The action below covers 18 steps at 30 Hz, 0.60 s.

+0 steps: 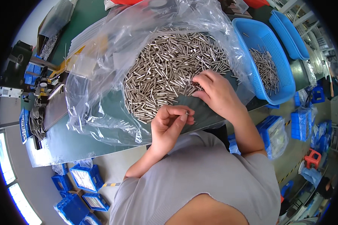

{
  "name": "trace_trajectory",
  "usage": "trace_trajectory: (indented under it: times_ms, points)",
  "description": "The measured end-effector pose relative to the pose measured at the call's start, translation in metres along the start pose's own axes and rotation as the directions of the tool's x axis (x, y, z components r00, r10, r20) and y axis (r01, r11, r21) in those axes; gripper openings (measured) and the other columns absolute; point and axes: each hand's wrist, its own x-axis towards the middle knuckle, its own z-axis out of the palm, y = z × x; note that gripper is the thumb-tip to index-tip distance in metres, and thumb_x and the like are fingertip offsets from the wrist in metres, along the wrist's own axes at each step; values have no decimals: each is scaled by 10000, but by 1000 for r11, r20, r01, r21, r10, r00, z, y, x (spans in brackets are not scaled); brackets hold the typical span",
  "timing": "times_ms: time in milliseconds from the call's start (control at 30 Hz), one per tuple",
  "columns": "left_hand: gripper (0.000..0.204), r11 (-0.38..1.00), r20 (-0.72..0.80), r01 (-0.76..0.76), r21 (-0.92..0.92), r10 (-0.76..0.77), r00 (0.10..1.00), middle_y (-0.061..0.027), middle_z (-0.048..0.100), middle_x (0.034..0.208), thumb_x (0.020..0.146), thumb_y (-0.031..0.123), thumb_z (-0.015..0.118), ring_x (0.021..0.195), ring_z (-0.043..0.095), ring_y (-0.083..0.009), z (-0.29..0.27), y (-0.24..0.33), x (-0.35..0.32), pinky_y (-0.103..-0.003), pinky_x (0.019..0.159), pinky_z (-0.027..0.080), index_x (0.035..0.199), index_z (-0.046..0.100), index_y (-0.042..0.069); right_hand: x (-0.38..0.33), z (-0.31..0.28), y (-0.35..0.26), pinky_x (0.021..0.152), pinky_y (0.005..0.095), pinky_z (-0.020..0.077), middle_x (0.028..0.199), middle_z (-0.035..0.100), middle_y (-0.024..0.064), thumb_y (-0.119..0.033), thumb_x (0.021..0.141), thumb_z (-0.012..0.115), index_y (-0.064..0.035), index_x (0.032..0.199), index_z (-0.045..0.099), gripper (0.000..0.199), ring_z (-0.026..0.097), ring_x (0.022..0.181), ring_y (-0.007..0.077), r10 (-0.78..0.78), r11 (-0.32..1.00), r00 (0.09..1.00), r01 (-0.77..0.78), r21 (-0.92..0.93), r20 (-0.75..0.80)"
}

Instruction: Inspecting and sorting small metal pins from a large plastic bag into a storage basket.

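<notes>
A wide heap of small metal pins [169, 71] lies on a clear plastic bag [97, 97] spread over the green tabletop. At the heap's near right edge, my right hand [216, 92] has its thumb and fingers curled around a few of the pins. My left hand [171, 125] is closed in front of the heap. Between its thumb and forefinger the shiny end of a metal pin [187, 112] shows; the rest is covered by the fingers.
Right of the heap stands a blue plastic basket [285, 77] with more pins in it, and another blue basket [289, 35] is behind it. A dark machine [20, 56] stands at the left. Blue crates [84, 176] sit on the floor below the table.
</notes>
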Motion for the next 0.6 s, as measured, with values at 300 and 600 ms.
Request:
trace_trajectory:
  times_ms: [300,600]
  points:
    - [84,1000,14,1,12,-2,1000,-158,615,1054,928,-52,497,872,628,-159,-2,-3,1,-294,799,542,1004,513,-21,-13,15,-13,700,367,484,888,576,49,-59,669,737,-97,872,623,236,583,848,260,-46,996,993,54,73,-111]
    - [90,1000,-4,-26,0,26,1000,-165,617,1058,925,-50,508,866,630,-161,0,-3,1,-297,787,549,1009,509,-18,-16,17,-9,669,342,485,857,586,31,-35,682,733,-103,855,641,208,583,798,238,-33,976,964,87,199,-262]
